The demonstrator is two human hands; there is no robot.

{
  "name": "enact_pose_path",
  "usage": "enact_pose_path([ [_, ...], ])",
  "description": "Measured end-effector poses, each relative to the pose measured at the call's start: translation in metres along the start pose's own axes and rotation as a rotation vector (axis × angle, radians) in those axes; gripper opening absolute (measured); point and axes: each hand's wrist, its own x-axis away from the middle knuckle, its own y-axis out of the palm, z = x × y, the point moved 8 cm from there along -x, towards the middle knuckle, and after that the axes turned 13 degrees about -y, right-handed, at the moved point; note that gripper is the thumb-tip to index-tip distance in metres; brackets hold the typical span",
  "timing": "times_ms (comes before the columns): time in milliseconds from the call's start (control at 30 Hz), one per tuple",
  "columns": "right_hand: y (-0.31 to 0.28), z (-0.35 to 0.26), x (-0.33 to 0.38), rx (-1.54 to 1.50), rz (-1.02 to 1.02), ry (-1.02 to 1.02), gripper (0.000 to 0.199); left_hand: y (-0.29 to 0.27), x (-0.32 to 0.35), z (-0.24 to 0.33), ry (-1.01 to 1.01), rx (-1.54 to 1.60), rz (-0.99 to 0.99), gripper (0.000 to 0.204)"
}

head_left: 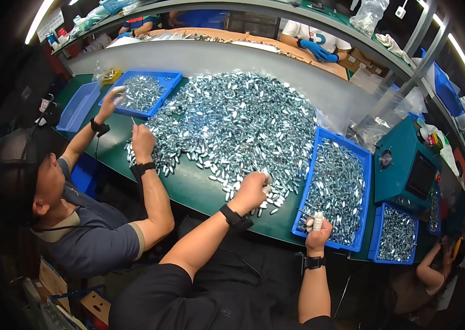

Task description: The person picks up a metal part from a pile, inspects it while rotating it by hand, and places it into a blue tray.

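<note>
Here the left hand [250, 192] rests curled at the near edge of a big heap of small silver metal parts [238, 124] spread over the green worktable [188, 187]; its fingers touch the pieces, though whether they have pinched one cannot be told at this size. The right hand [317, 231] is closed in a fist above the near rim of a blue tray [365, 170] filled with the same parts, gripping what looks like a thin metal pin that sticks out to the left, with a white-wrapped finger showing on top. Both wrists carry black bands.

A second, smaller blue tray [378, 234] of parts sits just right of the first, below a teal machine box [403, 165] with a round fan grille. At the far left of the table stand two more blue trays, one holding parts [172, 80] and one apparently bare [78, 107], so four trays in all.

A co-worker in a grey shirt [87, 234] sits to the left, one hand [109, 102] at the far tray and the other [142, 140] over the heap's edge. Beyond a pale divider, a person's blue-gloved hands [320, 52] work at another bench.
</note>
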Motion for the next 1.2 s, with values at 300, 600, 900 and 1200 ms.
enact_pose_path([
  [300,-0.001,-0.005,-0.001,0.049,-0.017,-0.019,0.041,0.031,0.025,0.011,-0.232,0.863,-0.396,0.013],
  [600,0.012,-0.012,-0.004,0.149,-0.147,-0.055,0.043,0.036,0.051,0.064,0.125,0.636,-0.46,0.017],
  [900,0.009,-0.011,-0.002,0.164,-0.136,-0.065,0.046,0.023,0.053,0.074,0.242,0.43,-0.396,0.018],
  [1200,0.006,-0.012,-0.002,0.176,-0.095,-0.093,0.046,0.023,0.052,0.07,0.224,0.389,-0.38,0.018],
])
